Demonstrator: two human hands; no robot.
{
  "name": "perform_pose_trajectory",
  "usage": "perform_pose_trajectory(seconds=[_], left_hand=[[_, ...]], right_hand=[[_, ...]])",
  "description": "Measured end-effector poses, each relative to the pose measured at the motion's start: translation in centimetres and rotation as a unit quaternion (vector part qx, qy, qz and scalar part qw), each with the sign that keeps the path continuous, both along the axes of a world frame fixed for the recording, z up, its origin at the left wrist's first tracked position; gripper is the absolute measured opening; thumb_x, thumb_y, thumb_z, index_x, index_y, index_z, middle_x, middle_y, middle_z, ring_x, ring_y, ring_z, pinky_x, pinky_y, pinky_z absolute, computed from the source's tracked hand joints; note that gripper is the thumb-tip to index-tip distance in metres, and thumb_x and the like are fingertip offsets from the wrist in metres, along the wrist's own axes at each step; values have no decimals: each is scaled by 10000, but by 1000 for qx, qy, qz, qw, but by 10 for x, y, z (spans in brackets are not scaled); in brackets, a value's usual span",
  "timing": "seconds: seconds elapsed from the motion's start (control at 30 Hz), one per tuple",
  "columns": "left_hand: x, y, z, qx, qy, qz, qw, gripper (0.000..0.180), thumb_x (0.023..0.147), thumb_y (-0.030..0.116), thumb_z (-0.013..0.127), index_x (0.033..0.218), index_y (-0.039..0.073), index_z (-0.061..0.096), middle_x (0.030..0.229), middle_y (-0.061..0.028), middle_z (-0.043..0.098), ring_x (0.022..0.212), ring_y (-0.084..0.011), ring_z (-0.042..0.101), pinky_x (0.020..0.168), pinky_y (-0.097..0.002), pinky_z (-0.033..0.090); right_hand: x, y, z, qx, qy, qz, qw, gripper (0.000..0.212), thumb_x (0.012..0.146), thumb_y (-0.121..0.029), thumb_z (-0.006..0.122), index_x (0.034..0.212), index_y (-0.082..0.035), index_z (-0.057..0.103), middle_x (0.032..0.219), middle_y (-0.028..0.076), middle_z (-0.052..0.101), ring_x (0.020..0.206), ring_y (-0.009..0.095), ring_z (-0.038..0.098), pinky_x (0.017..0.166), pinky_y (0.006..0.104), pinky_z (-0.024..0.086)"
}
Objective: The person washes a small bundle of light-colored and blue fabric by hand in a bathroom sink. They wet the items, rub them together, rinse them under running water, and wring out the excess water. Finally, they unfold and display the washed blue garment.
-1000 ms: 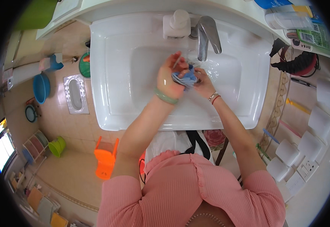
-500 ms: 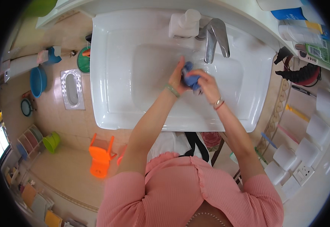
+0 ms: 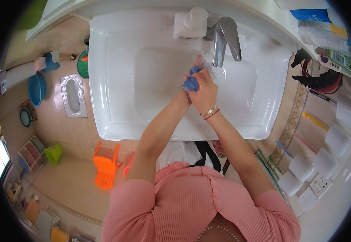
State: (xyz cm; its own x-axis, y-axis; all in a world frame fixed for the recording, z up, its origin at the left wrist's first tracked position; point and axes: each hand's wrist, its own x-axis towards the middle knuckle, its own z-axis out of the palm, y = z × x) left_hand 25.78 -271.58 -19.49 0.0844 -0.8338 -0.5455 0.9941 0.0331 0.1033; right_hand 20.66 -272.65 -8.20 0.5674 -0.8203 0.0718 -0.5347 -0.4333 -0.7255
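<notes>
A bunched-up wet blue cloth point(image 3: 191, 83) is pressed between my two hands over the basin of the white sink point(image 3: 115, 129). My right hand point(image 3: 206, 90) is closed over the cloth from above, its fingers curled round it. Beneath it my left hand point(image 3: 198, 61) supports the cloth, with fingertips pointing away toward the faucet and most of the palm hidden. Water splashes at the left fingertips, below the chrome faucet point(image 3: 225, 42).
A white pump bottle point(image 3: 190, 25) stands on the sink's back ledge, left of the faucet. Bottles and tubes point(image 3: 322, 36) crowd a shelf at the upper right. White wall cups point(image 3: 338, 135) line the right wall. An orange small chair point(image 3: 105, 169) stands on the floor to the left.
My right hand has moved left and turned over the cloth, now covering much of it. My left hand has slid slightly back under it. The whole view has shifted a little.
</notes>
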Motion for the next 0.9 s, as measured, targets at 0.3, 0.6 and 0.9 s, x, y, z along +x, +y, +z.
perform_pose_trajectory(seconds=[0.3, 0.6, 0.9], left_hand=[[5, -8, 54, 250, -267, -157, 917, 272, 894, 384, 566, 911, 118, 617, 830, 4, 587, 780, -128, 539, 707, -283, 436], [41, 24, 36, 250, -99, -75, 960, 616, 877, 497, 569, 1326, 140, 344, 1213, -51, 492, 1107, -238, 511, 932, -496, 423], [39, 0, 50, 62, -39, -71, 995, 193, 838, 239, 655, 955, 93, 608, 884, -40, 595, 794, -196, 598, 735, -338, 517]], right_hand=[[-41, -74, -111, 203, 121, -200, 951, 315, 740, -288, 661, 760, 26, 645, 716, 245, 623, 712, 376, 620, 652, 432, 473], [-64, -81, -99, 473, -163, -128, 857, 230, 809, -147, 675, 996, -54, 579, 937, 29, 607, 824, 148, 569, 712, 279, 454], [-23, 0, 11, 200, -77, 128, 968, 194, 811, -43, 613, 1000, -77, 588, 932, 97, 540, 844, 278, 583, 752, 334, 473]])
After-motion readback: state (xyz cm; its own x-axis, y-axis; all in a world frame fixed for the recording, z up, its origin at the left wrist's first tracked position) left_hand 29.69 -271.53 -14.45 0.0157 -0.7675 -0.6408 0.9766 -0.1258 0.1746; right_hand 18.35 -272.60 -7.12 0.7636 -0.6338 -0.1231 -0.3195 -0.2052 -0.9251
